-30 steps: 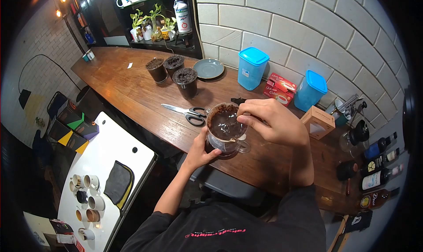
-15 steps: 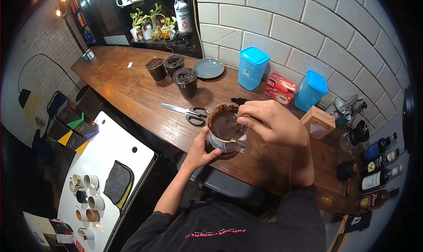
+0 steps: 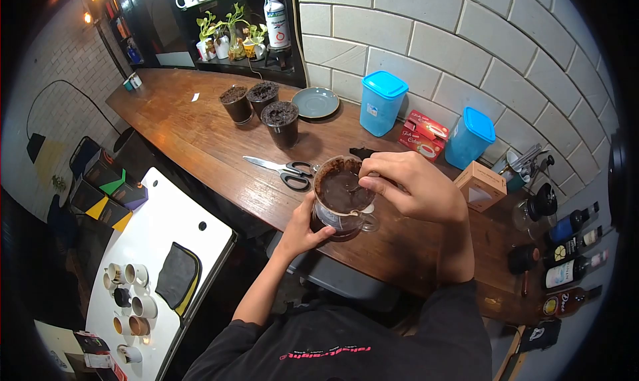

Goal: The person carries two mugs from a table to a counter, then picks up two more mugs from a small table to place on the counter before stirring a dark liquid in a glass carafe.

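Note:
My left hand (image 3: 303, 229) curls around the near left side of a clear glass coffee dripper (image 3: 331, 218), its thumb pressed on the glass. Dark wet coffee slurry (image 3: 343, 191) fills the dripper, and brown grounds cling to the upper wall. It appears to sit over a glass server with reddish-brown liquid, partly hidden. My right hand (image 3: 418, 189) is over the rim at the right, fingers pinched on a thin shiny utensil (image 3: 355, 189). The utensil's lower end is in the slurry, so its kind is hard to make out. Black-handled scissors (image 3: 293, 175) lie open just left of the dripper.
Three cups of dark grounds (image 3: 279, 123) stand farther back, beside a grey plate (image 3: 315, 104). Blue lidded containers (image 3: 384, 108), a red box (image 3: 424, 135) and a cardboard box (image 3: 480, 185) line the wall. Bottles (image 3: 569, 271) stand right; a white table (image 3: 180, 211) with several cups is left.
My right hand has shifted very slightly, and the utensil's visible part in the slurry has moved a little. My left hand and the dripper stay put.

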`<state>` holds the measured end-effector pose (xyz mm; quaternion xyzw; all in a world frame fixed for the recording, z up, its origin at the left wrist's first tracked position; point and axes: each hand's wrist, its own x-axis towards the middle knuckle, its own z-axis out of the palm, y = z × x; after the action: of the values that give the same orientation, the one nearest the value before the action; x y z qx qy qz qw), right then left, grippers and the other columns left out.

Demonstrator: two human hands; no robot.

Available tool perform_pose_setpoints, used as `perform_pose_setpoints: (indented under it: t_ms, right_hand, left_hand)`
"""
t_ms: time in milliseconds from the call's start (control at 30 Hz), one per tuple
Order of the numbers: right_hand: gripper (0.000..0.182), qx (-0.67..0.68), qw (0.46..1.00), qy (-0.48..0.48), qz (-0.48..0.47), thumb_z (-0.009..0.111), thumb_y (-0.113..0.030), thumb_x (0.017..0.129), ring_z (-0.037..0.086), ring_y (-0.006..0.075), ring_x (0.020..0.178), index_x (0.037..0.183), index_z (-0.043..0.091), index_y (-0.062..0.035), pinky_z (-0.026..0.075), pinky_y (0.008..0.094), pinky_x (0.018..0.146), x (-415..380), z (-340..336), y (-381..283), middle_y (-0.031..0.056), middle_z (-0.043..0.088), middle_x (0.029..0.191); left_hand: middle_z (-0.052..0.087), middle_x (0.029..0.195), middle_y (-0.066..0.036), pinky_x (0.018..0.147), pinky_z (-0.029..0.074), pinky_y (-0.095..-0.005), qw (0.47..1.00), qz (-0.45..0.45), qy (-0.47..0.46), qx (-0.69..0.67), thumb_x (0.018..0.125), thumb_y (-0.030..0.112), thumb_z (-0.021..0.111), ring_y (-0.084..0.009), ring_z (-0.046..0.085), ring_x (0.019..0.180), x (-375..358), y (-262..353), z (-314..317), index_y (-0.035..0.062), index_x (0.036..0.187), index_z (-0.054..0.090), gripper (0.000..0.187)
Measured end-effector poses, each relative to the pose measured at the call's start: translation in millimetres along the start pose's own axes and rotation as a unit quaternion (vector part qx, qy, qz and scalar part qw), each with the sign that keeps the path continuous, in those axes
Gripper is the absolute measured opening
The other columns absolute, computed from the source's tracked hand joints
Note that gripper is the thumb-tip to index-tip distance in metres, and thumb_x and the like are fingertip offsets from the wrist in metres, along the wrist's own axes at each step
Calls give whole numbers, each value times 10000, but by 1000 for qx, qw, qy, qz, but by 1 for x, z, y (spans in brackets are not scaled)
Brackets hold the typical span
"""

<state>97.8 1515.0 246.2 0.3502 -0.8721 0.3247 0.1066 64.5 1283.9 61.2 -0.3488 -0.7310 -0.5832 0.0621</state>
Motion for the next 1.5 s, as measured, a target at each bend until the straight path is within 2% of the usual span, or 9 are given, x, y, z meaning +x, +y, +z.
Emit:
perform_pose_setpoints:
  t_ms: [67,133,267,333,1067,1133,1267,1333,1500]
  right_hand:
    - [143,11,1000,10,-8,599,-125,929,607,338,770,930,600,19,469,393,688,1,-1,-1,147,596,809]
    - [180,-23,999,-10,25,589,-181,938,616,373,830,1003,623,-16,470,444,715,0,-3,-2,165,614,842]
    - [181,1,999,-32,15,591,-185,938,613,373,825,997,620,-16,468,445,711,1,-3,0,164,610,837]
    - [178,-1,1000,17,2,593,-186,936,610,372,818,987,617,-18,466,446,704,0,0,1,164,604,830]
    - [185,23,1000,-11,-2,590,-173,941,616,366,806,981,623,5,472,436,710,4,-4,-2,165,614,838]
    - [135,7,1000,18,21,611,-120,924,615,330,769,916,608,15,472,380,683,3,-2,-1,146,608,811]
    - [139,24,1000,-5,7,611,-119,924,616,329,771,923,606,20,472,379,683,3,-1,1,150,608,808]
    - [173,7,1000,9,8,588,-171,946,612,375,810,990,621,-7,470,440,708,3,-2,1,169,615,842]
    - [180,14,1000,-10,6,583,-172,948,611,375,817,992,619,-1,470,439,709,3,-3,1,170,615,846]
  left_hand:
    - [571,1246,-263,1007,422,-433,1000,4,2,6,791,484,746,-401,558,1197,0,0,0,13,1386,370,847]
    - [570,1249,-262,1010,420,-432,1000,2,-2,2,788,474,751,-408,553,1202,0,-1,0,14,1392,367,850]
    - [569,1254,-258,1013,418,-429,1000,-2,0,-2,786,461,758,-403,551,1207,-1,1,0,14,1396,366,851]
    - [570,1254,-255,1012,419,-429,1000,-6,-1,-5,784,446,762,-400,553,1205,-1,1,0,15,1389,373,838]
    - [564,1264,-260,1017,417,-429,1000,-4,-6,4,786,446,760,-405,550,1209,0,2,-2,20,1393,366,839]
    - [569,1256,-260,1016,418,-431,1000,-8,-7,7,787,449,760,-407,551,1207,-1,1,-2,21,1392,368,838]
    - [572,1250,-258,1014,419,-433,1000,-12,-8,1,787,455,759,-408,552,1206,-2,0,-1,22,1392,369,840]
    - [572,1251,-257,1013,418,-437,1000,-5,-7,12,782,453,764,-410,552,1206,-1,-1,-1,23,1392,369,844]
    - [571,1256,-259,1014,417,-438,1000,-7,-7,5,777,447,769,-414,550,1208,-1,-1,-1,21,1391,370,847]
